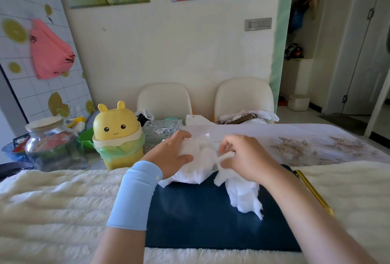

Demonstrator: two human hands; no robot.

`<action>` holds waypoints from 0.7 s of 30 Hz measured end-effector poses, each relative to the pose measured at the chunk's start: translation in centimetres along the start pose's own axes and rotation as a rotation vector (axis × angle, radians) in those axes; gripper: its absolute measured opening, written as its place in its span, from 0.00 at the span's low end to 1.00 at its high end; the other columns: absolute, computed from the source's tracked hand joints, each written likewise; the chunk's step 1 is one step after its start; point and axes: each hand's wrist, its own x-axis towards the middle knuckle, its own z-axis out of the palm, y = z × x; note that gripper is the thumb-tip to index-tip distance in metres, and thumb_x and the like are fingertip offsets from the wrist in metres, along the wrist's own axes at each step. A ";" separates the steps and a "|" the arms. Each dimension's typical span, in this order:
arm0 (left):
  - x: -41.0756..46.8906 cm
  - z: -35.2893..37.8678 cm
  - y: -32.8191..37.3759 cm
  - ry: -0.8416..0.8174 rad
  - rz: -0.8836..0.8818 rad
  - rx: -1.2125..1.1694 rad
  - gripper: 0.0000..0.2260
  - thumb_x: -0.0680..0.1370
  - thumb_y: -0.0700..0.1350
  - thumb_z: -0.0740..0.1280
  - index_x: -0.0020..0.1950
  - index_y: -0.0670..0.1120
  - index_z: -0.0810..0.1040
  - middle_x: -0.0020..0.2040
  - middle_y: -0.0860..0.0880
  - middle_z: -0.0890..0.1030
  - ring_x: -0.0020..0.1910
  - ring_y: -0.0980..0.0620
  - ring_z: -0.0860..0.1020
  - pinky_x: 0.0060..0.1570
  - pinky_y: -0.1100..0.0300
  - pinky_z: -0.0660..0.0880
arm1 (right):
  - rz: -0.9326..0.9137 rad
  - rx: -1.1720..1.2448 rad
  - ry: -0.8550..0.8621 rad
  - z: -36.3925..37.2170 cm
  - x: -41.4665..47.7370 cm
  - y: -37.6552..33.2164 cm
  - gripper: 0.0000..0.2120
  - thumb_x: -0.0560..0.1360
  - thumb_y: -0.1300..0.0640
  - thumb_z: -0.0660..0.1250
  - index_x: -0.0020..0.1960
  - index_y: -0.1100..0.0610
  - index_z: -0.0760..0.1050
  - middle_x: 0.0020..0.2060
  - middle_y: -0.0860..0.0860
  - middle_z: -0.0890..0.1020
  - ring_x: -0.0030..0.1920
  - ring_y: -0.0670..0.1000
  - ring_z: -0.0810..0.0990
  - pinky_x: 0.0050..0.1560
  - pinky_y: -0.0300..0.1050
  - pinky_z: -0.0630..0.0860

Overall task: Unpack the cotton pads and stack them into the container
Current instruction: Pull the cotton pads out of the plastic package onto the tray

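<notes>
On the table's left: yellow rabbit-eared plastic desktop bin with a green liner, just beside a clear glass jar with a pale round lid. Nearest the camera: dark blue rectangular mat on a cream fluffy blanket, with a slim gold rod just right of the mat. Behind: two cream moulded chairs at the far edge, and a pink plastic bag hung on a white grid board.

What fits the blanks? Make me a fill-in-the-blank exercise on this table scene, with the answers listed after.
The light blue sleeve is on the ____ forearm.
The eared bin beside the glass jar is ____.
Behind the table stand ____ cream chairs.
Loose cotton pads lie on a dark ____ mat.
Missing words: left; yellow; two; blue.
</notes>
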 end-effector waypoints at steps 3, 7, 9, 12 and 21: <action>0.0 -0.3 0.0 -0.009 -0.033 0.005 0.23 0.78 0.55 0.68 0.68 0.55 0.63 0.62 0.51 0.75 0.55 0.46 0.76 0.59 0.51 0.73 | 0.137 -0.251 -0.182 -1.3 -0.4 0.3 0.04 0.72 0.51 0.75 0.47 0.47 0.84 0.50 0.47 0.81 0.48 0.51 0.82 0.51 0.48 0.80; 0.0 -0.1 0.9 -0.059 -0.012 0.016 0.23 0.77 0.56 0.68 0.69 0.54 0.65 0.62 0.53 0.74 0.55 0.49 0.74 0.54 0.56 0.70 | 0.108 -0.342 -0.094 -1.8 -0.6 -0.3 0.12 0.74 0.47 0.71 0.55 0.52 0.82 0.53 0.48 0.82 0.53 0.53 0.80 0.55 0.49 0.78; 0.0 0.0 1.1 -0.057 -0.005 -0.003 0.24 0.77 0.56 0.69 0.69 0.55 0.65 0.62 0.53 0.74 0.55 0.50 0.74 0.53 0.57 0.70 | 0.024 -0.214 -0.065 -1.3 -0.6 -0.9 0.13 0.76 0.47 0.69 0.59 0.48 0.79 0.56 0.44 0.77 0.58 0.49 0.76 0.58 0.46 0.74; -0.1 -0.3 0.7 -0.047 -0.016 -0.025 0.24 0.76 0.56 0.70 0.69 0.56 0.66 0.61 0.53 0.75 0.55 0.49 0.75 0.52 0.58 0.69 | 0.022 -0.149 -0.281 0.3 -0.6 -0.8 0.17 0.77 0.51 0.70 0.65 0.43 0.77 0.60 0.42 0.78 0.59 0.46 0.77 0.61 0.42 0.73; 0.4 0.5 1.2 -0.086 0.074 -0.049 0.24 0.80 0.54 0.66 0.75 0.56 0.66 0.75 0.55 0.66 0.73 0.51 0.66 0.72 0.56 0.61 | -0.103 -0.158 0.007 -0.4 -0.8 -1.7 0.11 0.75 0.52 0.67 0.35 0.53 0.79 0.29 0.51 0.74 0.35 0.51 0.74 0.37 0.47 0.73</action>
